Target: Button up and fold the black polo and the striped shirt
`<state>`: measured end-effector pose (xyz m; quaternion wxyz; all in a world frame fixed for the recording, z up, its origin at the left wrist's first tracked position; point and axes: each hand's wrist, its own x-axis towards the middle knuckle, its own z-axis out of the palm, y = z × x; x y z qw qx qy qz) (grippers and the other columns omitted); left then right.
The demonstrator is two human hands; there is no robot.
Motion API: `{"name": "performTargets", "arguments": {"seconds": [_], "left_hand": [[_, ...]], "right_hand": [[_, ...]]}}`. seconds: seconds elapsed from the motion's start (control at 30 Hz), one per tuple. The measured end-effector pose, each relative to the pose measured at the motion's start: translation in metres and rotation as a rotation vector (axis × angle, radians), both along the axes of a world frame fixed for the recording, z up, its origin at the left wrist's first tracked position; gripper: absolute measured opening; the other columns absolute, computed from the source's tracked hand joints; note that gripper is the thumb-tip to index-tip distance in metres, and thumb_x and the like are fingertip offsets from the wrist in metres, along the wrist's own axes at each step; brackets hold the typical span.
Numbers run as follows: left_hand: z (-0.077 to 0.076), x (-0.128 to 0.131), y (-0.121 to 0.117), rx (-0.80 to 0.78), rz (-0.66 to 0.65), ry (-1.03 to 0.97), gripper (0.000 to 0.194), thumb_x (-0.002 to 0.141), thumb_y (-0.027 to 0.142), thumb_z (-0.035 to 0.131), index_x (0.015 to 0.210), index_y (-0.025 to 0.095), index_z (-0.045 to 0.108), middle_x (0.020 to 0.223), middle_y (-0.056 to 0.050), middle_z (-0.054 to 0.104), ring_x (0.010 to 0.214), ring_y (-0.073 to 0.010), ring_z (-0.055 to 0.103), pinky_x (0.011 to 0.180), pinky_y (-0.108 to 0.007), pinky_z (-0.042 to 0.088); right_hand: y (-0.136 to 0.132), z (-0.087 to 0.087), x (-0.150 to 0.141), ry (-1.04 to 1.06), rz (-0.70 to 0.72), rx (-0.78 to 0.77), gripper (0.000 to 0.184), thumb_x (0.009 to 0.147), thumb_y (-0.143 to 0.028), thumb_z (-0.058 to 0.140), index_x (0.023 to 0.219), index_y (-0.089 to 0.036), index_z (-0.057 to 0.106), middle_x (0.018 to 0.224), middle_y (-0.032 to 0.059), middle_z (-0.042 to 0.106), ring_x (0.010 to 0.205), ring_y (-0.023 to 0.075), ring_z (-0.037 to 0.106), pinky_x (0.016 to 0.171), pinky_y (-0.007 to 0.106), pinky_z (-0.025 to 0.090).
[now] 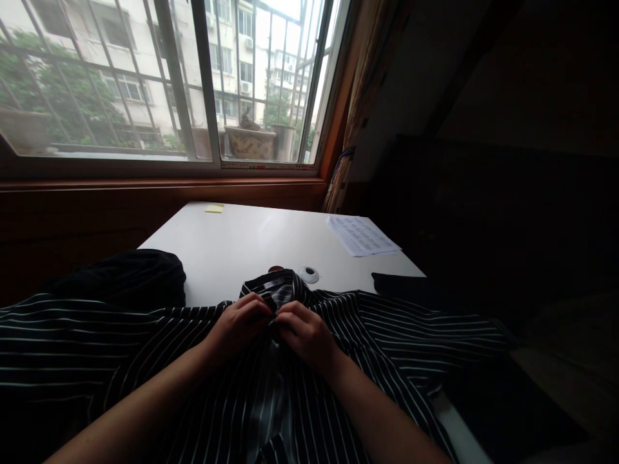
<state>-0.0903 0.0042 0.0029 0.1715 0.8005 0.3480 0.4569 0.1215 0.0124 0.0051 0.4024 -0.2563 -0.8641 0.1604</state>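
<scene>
A black shirt with thin white stripes (193,341) lies spread over the near part of the table, its collar pointing away from me and its sleeves out to both sides. Just below the collar, my left hand (244,320) pinches the front edge of the shirt. My right hand (307,332) grips the opposite front edge, its fingertips almost meeting those of the left. Whether a button sits between the fingertips is too dark and small to tell. Below the hands the shirt front hangs apart, showing its inner side.
On the white table (251,238) are a yellow sticky note (214,208), printed sheets (362,235) and a round cable-hole cover (309,274). A dark cloth bundle (130,277) lies at the left, and dark flat fabric (401,283) at the right. A barred window (213,84) stands behind.
</scene>
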Motion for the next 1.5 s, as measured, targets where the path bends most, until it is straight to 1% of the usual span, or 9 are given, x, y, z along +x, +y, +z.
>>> {"name": "performTargets", "arguments": {"seconds": [0.17,0.33,0.6,0.83,1.1,1.37,1.5], "left_hand": [[0.0052,0.0014,-0.0045,0.074,-0.010,0.050,0.007,0.094,0.020,0.059,0.096,0.018,0.065,0.093,-0.006,0.064,0.083,-0.0152,0.064,0.074,-0.027,0.055],[0.0049,0.0010,-0.0042,0.120,0.011,0.083,0.007,0.093,0.019,0.060,0.097,0.018,0.065,0.093,-0.007,0.065,0.085,-0.0160,0.063,0.076,-0.028,0.054],[0.0056,0.0007,-0.0055,0.145,0.029,0.110,0.008,0.095,0.022,0.058,0.097,0.018,0.066,0.093,-0.007,0.066,0.085,-0.0169,0.063,0.077,-0.030,0.055],[0.0024,0.0003,-0.0044,0.173,0.040,0.108,0.005,0.093,0.018,0.061,0.097,0.018,0.064,0.094,-0.006,0.066,0.086,-0.0167,0.062,0.077,-0.030,0.053],[0.0078,0.0002,-0.0058,0.192,0.012,0.117,0.006,0.093,0.018,0.062,0.098,0.019,0.064,0.093,-0.005,0.067,0.085,-0.0161,0.062,0.076,-0.029,0.052],[0.0053,-0.0002,-0.0052,0.217,0.027,0.145,0.006,0.093,0.017,0.061,0.098,0.019,0.064,0.092,-0.006,0.067,0.084,-0.0165,0.060,0.074,-0.030,0.051],[0.0077,-0.0004,-0.0057,0.237,0.022,0.150,0.006,0.093,0.017,0.061,0.098,0.018,0.065,0.091,-0.005,0.067,0.082,-0.0161,0.060,0.073,-0.029,0.051]], "right_hand": [[-0.0018,0.0021,0.0024,0.047,-0.003,0.031,0.019,0.092,-0.012,0.055,0.103,-0.025,0.065,0.103,0.0057,0.064,0.096,0.0185,0.065,0.085,0.033,0.058],[-0.0023,0.0034,0.0032,0.082,-0.016,0.051,0.018,0.092,-0.011,0.057,0.100,-0.024,0.065,0.101,0.0057,0.064,0.095,0.0179,0.065,0.083,0.033,0.058],[-0.0039,0.0030,0.0035,0.059,-0.066,0.081,0.017,0.091,-0.014,0.057,0.100,-0.026,0.065,0.102,0.0059,0.063,0.094,0.0196,0.065,0.084,0.035,0.059],[-0.0060,0.0043,0.0036,0.052,-0.070,0.115,0.017,0.092,-0.014,0.057,0.101,-0.027,0.064,0.101,0.0057,0.062,0.093,0.0189,0.065,0.082,0.034,0.059],[-0.0046,0.0011,0.0049,0.066,-0.086,0.123,0.016,0.093,-0.014,0.057,0.102,-0.026,0.064,0.102,0.0056,0.060,0.093,0.0182,0.064,0.082,0.034,0.058],[-0.0055,0.0036,0.0040,0.079,-0.074,0.134,0.016,0.092,-0.012,0.057,0.101,-0.024,0.064,0.102,0.0052,0.059,0.091,0.0171,0.064,0.080,0.032,0.057],[-0.0044,0.0028,0.0034,0.114,-0.078,0.125,0.015,0.092,-0.012,0.058,0.100,-0.024,0.062,0.104,0.0054,0.056,0.093,0.0178,0.062,0.083,0.034,0.057]]}}
